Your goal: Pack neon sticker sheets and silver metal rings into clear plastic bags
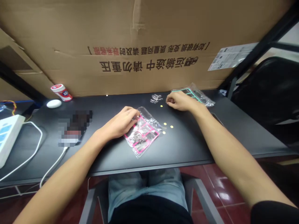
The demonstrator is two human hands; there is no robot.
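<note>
My left hand (122, 122) rests on the black desk (187, 146), its fingers curled and pinching the top edge of a clear plastic bag with pink print (142, 133) that holds metal rings. My right hand (178, 101) lies further back with its fingers curled in a pinch, close to a small heap of loose metal rings (156, 98); what it pinches is too small to make out. Several small yellow dots (168, 127) lie on the desk between the hands. Behind my right hand lies a second clear bag with green print (196, 95).
A big cardboard box (140, 46) stands along the desk's back. At the left are a red-and-white canister (61, 92), a white mouse (53, 103), a power strip (7, 137) with white cables and a blurred object (73, 127). A black chair (271, 93) is right.
</note>
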